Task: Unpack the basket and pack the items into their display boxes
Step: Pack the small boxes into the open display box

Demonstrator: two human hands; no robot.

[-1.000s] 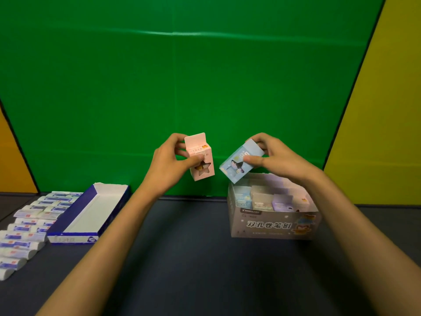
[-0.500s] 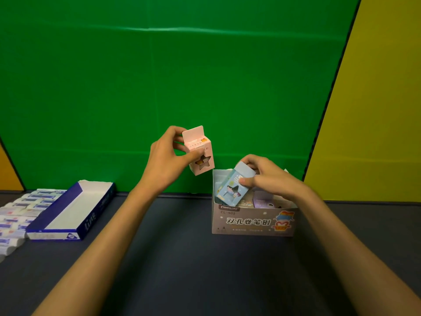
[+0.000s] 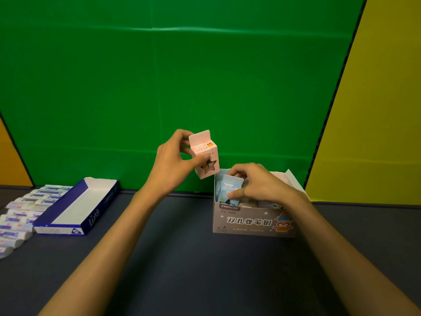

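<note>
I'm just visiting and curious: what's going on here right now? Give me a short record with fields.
Left hand: left hand holds a pink carton with a star window, raised above the table
Right hand: right hand pinches a blue carton at the grey display box, at its left end
Display box contents: several more small cartons, partly hidden by the hand
Far left: open blue-and-white tray, rows of small white packets beside it
Surface: dark table
</note>
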